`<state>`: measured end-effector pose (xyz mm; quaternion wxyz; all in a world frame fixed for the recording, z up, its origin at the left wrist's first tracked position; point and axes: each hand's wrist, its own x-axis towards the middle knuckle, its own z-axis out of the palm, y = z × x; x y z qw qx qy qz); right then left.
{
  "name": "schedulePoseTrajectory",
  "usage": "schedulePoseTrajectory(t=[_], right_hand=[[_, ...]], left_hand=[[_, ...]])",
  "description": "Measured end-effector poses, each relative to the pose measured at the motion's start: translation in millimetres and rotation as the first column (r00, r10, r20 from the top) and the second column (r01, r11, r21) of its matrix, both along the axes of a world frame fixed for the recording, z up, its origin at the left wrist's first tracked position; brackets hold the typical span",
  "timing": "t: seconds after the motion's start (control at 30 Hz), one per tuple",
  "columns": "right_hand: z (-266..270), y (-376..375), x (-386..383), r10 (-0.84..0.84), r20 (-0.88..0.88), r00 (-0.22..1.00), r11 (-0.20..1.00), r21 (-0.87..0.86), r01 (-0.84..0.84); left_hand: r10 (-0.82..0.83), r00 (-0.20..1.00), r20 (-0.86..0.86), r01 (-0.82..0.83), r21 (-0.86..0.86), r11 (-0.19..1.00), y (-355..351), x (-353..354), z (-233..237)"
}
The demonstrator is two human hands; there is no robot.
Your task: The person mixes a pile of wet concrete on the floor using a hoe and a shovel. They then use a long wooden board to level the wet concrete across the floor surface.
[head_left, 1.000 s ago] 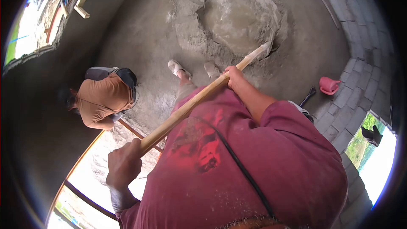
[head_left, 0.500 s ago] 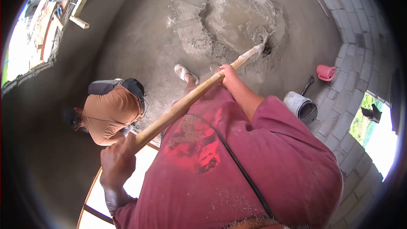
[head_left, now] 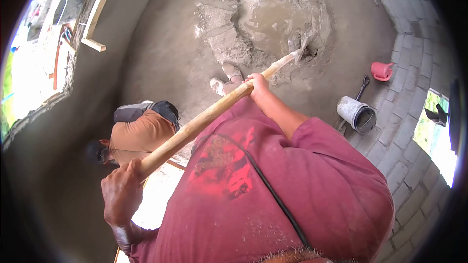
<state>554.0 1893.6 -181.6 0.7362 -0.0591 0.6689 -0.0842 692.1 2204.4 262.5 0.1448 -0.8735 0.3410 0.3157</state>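
Inside the grey mound [head_left: 225, 44] lies murky brownish liquid [head_left: 271, 25].

No readable text, numbers or signs — print [head_left: 222, 165] on shirt [head_left: 297, 180] has no legible letters — bucket [head_left: 349, 109], nothing legible either.

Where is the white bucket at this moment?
In the head view, the white bucket is on the person's right, between the maroon sleeve and the pink container, near the block wall.
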Motion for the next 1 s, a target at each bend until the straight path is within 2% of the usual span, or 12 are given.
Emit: schedulePoseTrajectory(t=[0.2, 0.33, 0.5, 0.63, 0.73, 0.83, 0.93, 1.0], right_hand=[[28.2, 4.5, 26.6, -0.047, 0.029, 0.998, 0.998, 0.050, 0.045], [32.2, 0.7, 40.2, 0.004, 0.058, 0.998, 0.998, 0.063, -0.007], [39.5, -3.5, 56.4, -0.019, 0.163, 0.986, 0.989, 0.149, -0.006], [73.2, -10.9, 78.8, 0.012, 0.140, 0.990, 0.992, 0.123, -0.030], [89.4, -9.9, 92.6, 0.095, 0.158, 0.983, 0.992, 0.062, -0.106], [84.6, -8.5, 104.9, 0.105, 0.133, 0.986, 0.994, -0.001, -0.105], [69.4, -13.2, 114.3, 0.137, 0.148, 0.979, 0.988, -0.084, -0.126], [45.1, -29.7, 124.5, 0.190, 0.131, 0.973, 0.977, -0.122, -0.174]], left_hand=[[0.013, 0.997, 0.075, -0.016, 0.048, 0.999, -9.7, 15.6, 22.1], [0.048, 0.994, 0.100, -0.057, 0.095, 0.994, -16.0, 26.5, 36.5], [0.026, 0.987, 0.158, -0.039, 0.084, 0.996, -27.0, 35.1, 53.3], [0.068, 0.980, 0.189, -0.077, 0.043, 0.996, -28.7, 39.0, 62.3], [0.107, 0.982, 0.154, -0.108, -0.004, 0.994, -20.3, 47.5, 61.2], [0.200, 0.979, 0.049, -0.196, -0.074, 0.978, -5.0, 57.6, 54.6], [0.214, 0.977, 0.010, -0.213, -0.057, 0.975, 14.9, 70.7, 32.1], [0.281, 0.959, -0.041, -0.283, -0.067, 0.957, 17.3, 76.9, 3.3]])
